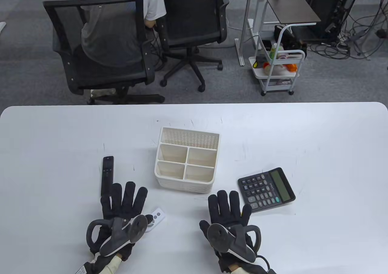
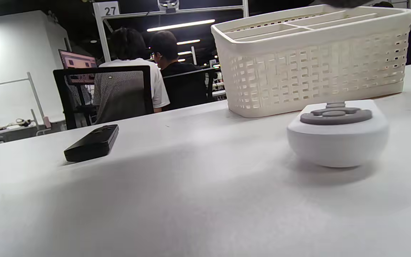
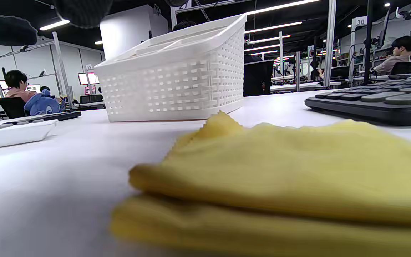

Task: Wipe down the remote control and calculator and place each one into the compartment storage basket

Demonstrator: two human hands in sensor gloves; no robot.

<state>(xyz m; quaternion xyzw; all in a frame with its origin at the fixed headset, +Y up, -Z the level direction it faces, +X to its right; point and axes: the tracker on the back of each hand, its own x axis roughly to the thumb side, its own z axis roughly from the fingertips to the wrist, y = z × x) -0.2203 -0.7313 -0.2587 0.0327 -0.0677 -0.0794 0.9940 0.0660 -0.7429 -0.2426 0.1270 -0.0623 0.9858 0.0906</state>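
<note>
Both hands flat, fingers straight, gripping nothing: left hand (image 1: 121,213) lower left, right hand (image 1: 229,222) lower centre over yellow cloth (image 3: 280,178), likely ready for wiping. Black remote (image 1: 107,175), white remote (image 1: 156,218), calculator (image 1: 266,189) outside centre basket (image 1: 185,187).

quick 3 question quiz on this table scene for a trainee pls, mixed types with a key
1. True or false: the calculator already sits inside the storage basket.
2. Which hand lies over the yellow cloth? A) left hand B) right hand
3. Fill in: the black remote lies on the table to the ____ of the basket in the table view.

Key: 1 false; 2 B; 3 left. The white remote is by the left hand's thumb.
</note>
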